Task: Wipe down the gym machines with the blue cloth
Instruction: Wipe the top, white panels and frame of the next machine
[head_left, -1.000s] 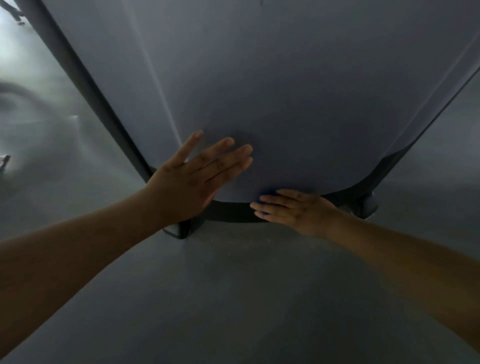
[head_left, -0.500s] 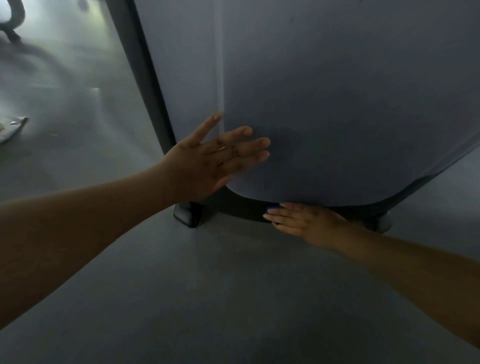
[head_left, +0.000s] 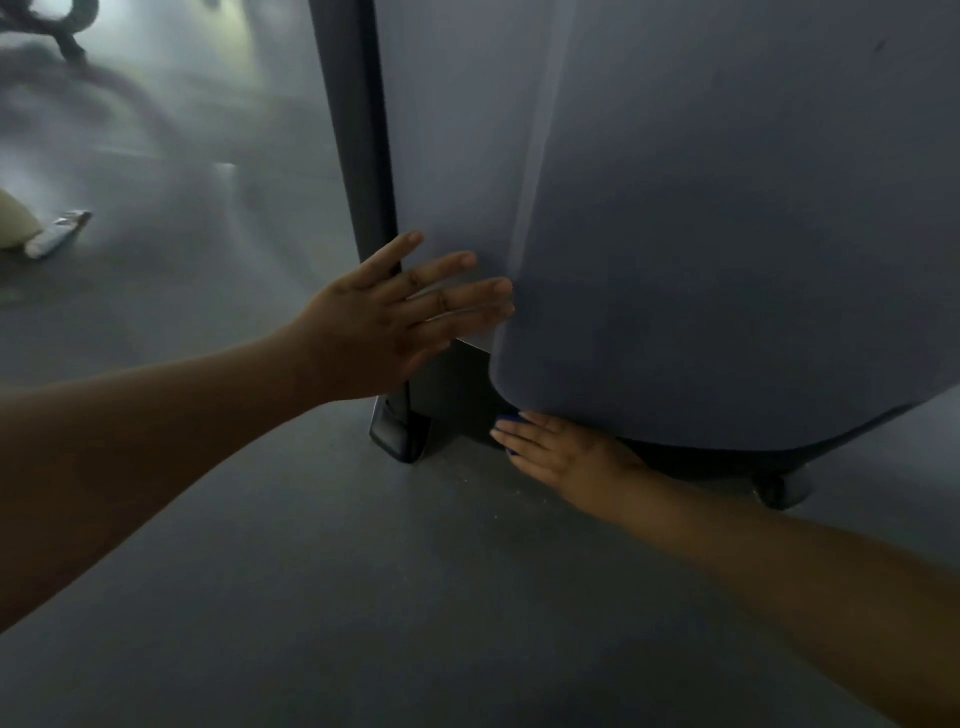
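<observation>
1. Rests left hand (head_left: 374, 322) flat on grey machine panel (head_left: 701, 234), fingers straight and spread.
2. Presses blue cloth (head_left: 508, 419) with straight-fingered right hand (head_left: 556, 452) under panel's bottom edge.
3. Shows grey floor (head_left: 363, 597) below, dark post (head_left: 358, 130) left.

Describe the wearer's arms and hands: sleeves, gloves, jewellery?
No gloves on the left hand or right hand. The left forearm and right forearm show no sleeves, watch or bands. Possibly a thin ring on the left fingers, too blurred to confirm.
</observation>
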